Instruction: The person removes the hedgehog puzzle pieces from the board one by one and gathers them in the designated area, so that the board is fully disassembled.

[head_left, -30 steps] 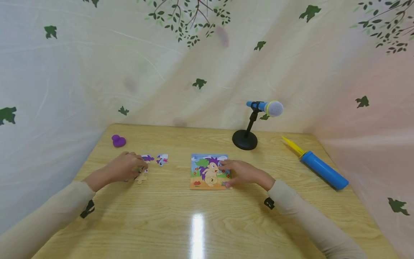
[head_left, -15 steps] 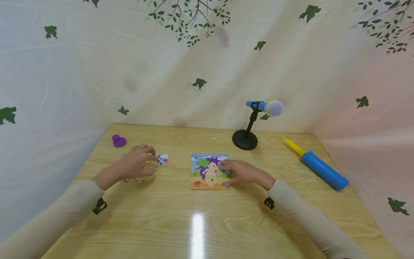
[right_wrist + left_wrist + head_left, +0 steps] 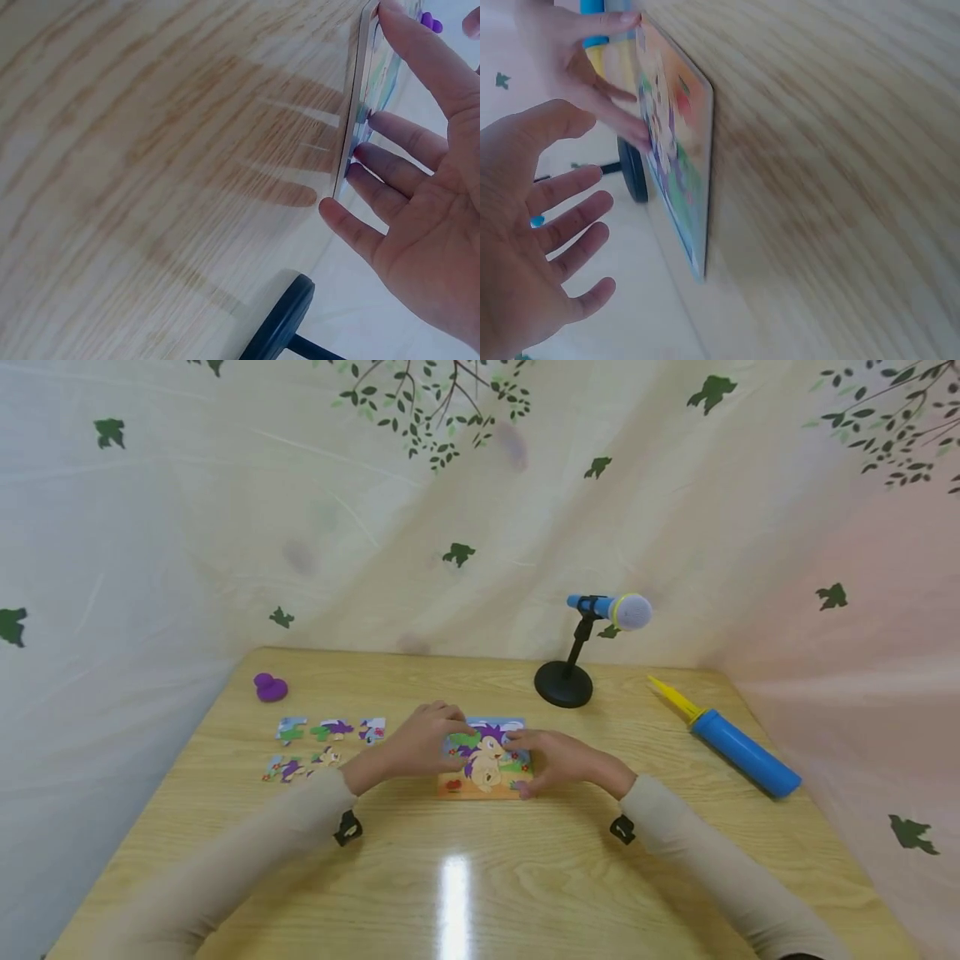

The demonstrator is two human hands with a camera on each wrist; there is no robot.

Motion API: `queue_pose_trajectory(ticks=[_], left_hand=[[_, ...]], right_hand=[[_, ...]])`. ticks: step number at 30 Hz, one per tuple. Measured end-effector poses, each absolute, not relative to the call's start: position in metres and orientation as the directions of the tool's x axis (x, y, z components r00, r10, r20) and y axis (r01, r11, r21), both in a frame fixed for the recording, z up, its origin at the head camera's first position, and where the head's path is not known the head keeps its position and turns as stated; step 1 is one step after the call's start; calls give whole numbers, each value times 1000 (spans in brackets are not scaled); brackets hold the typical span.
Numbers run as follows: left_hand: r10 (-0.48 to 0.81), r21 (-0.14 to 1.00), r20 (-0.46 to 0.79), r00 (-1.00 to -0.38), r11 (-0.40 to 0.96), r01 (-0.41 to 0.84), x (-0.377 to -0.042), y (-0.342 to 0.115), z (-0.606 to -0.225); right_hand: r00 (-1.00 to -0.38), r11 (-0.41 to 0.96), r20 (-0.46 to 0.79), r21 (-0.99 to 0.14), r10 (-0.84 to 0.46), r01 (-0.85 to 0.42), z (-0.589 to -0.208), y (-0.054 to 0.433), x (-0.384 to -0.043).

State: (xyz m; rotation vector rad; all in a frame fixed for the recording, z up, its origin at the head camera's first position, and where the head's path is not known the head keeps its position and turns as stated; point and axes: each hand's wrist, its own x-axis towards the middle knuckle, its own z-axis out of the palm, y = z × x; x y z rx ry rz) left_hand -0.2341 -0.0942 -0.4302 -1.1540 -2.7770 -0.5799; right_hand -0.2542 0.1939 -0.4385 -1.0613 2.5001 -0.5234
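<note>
A square picture board (image 3: 489,768) of a purple-haired hedgehog lies flat on the table. My right hand (image 3: 566,758) rests fingertips on its right side, thumb at the near right corner; in the right wrist view the fingers (image 3: 401,172) are spread and fairly straight. Over the board's left side hovers my left hand (image 3: 422,739). The left wrist view shows that hand's fingers (image 3: 574,221) loosely spread, with nothing between them. To the left lie several loose jigsaw pieces, among them a green-and-blue one (image 3: 291,730), a purple-and-green one (image 3: 332,729) and a white-and-blue one (image 3: 372,730).
A purple lobed object (image 3: 271,687) sits at the table's back left. Behind the board stands a toy microphone (image 3: 615,610) on a black stand (image 3: 563,684). A blue pump with a yellow nozzle (image 3: 746,752) lies at the right. A printed curtain (image 3: 360,568) closes off the back.
My left hand has moved right, from the loose jigsaw pieces to the board's left side, uncovering the pieces. The right hand has stayed at the board.
</note>
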Motion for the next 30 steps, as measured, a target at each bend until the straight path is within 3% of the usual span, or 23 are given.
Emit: queue_pose_trajectory(ticks=[9,19,30], left_hand=[[682,350,151,-716,640,684,-243,-51,-443],[650,296,47,-758,716,632,-251,-34,-456],[624,374,45,-780,713,593,-251,-28,-458]], right_hand=[[-669,669,-186,-439,-720,-599,-438,193,-256],[-676,687,-211,-438,-706,-580,-437,195,-257],[-673,687,-223,-449,-706,-571,-436,194,-256]])
